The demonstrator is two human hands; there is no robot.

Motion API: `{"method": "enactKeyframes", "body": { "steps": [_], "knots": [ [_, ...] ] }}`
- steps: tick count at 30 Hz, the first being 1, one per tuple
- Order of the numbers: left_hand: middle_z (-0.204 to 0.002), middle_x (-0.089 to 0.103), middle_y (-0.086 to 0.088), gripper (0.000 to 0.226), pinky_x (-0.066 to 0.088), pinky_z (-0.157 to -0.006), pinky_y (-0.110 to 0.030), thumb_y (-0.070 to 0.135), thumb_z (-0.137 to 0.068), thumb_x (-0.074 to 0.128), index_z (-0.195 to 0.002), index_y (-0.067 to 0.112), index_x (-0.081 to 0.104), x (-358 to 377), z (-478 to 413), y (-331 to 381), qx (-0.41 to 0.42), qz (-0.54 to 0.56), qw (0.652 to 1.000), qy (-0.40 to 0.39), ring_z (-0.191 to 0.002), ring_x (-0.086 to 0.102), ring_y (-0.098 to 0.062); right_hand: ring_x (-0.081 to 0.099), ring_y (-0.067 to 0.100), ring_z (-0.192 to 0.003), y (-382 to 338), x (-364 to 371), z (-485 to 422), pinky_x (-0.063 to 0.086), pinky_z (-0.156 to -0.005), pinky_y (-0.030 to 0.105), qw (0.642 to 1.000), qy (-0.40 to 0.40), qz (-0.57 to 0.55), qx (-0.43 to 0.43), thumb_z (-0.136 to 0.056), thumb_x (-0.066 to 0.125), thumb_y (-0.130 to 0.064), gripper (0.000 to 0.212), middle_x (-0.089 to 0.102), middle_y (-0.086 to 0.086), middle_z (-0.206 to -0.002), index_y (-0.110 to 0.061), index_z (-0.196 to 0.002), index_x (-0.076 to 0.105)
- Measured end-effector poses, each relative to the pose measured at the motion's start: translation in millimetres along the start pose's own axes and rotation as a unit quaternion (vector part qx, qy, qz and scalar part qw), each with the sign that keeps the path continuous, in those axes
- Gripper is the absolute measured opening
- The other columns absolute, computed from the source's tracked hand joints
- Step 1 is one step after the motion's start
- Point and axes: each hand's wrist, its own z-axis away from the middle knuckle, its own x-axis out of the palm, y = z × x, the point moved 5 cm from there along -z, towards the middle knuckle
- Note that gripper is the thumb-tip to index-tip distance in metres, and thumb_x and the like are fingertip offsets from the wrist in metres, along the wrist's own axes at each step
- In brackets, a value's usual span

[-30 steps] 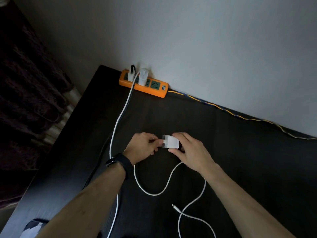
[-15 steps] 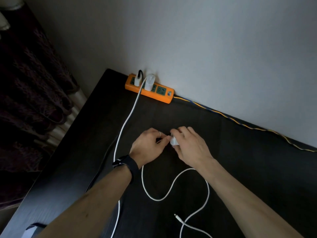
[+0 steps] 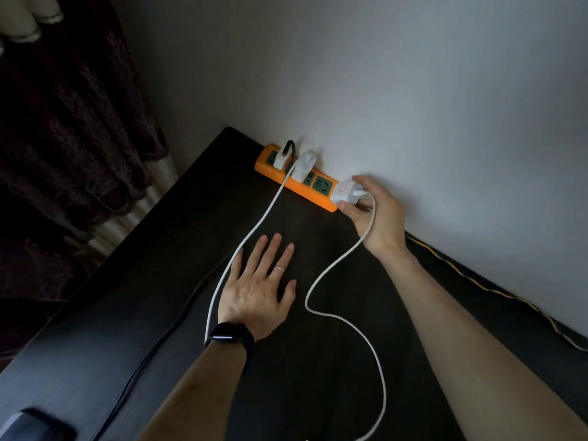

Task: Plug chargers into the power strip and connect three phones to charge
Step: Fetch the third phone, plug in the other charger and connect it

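White charger (image 3: 345, 194) pinched by right hand (image 3: 378, 218) fingers (image 3: 362, 180) at orange power strip (image 3: 302, 190); left hand (image 3: 257, 291) fingers spread.

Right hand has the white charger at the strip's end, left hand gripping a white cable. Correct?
No. The left hand grips nothing: it lies flat on the table, fingers straight, a white cable beside it. The right hand does hold the white charger at the strip's end. Head view.
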Motion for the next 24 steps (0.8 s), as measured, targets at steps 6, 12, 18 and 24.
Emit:
{"method": "enactKeyframes", "body": {
  "steps": [6, 12, 18, 24],
  "knots": [
    [-0.161, -0.023, 0.012, 0.066, -0.026, -0.114, -0.039, 0.059, -0.098, 0.018, -0.154, 0.040, -0.011, -2.5, -3.0, 0.7, -0.013, 0.011, 1.000, -0.016, -0.147, -0.026, -0.011, 0.064, 0.017, -0.118, -6.2, 18.3, -30.9, 0.053, -0.102, 0.031, 1.000, -0.021, -0.004, 0.013, -0.082, 0.080, -0.012, 0.058, 0.062, 0.003, -0.135, -0.014, -0.136, 0.058],
    [-0.162, -0.023, 0.013, 0.067, -0.023, -0.115, -0.039, 0.060, -0.097, 0.018, -0.154, 0.041, -0.012, -0.5, -2.7, -0.6, -0.015, 0.028, 0.999, -0.017, -0.148, -0.026, -0.011, 0.066, 0.019, -0.112, -16.5, 17.0, -35.2, 0.051, -0.092, 0.022, 0.996, -0.058, 0.071, -0.001, -0.082, 0.081, -0.012, 0.059, 0.062, 0.005, -0.131, -0.012, -0.134, 0.056],
    [-0.161, -0.025, 0.012, 0.067, -0.017, -0.118, -0.041, 0.060, -0.097, 0.017, -0.153, 0.041, -0.014, -0.3, -1.9, -0.5, -0.013, 0.036, 0.999, -0.019, -0.147, -0.027, -0.012, 0.060, 0.026, -0.123, -43.4, 24.2, -40.3, 0.048, -0.103, 0.035, 0.953, -0.089, 0.284, -0.053, -0.086, 0.078, -0.021, 0.057, 0.062, 0.011, -0.135, -0.009, -0.138, 0.057],
    [-0.161, -0.025, 0.012, 0.067, -0.016, -0.118, -0.042, 0.059, -0.097, 0.017, -0.154, 0.040, -0.013, 1.9, -2.8, -1.4, -0.008, 0.038, 0.999, -0.025, -0.148, -0.027, -0.013, 0.066, 0.032, -0.107, -66.1, 38.5, -52.2, 0.056, -0.090, 0.040, 0.888, -0.114, 0.440, -0.066, -0.086, 0.077, -0.027, 0.040, 0.070, 0.014, -0.117, -0.009, -0.120, 0.067]
  ]
}}
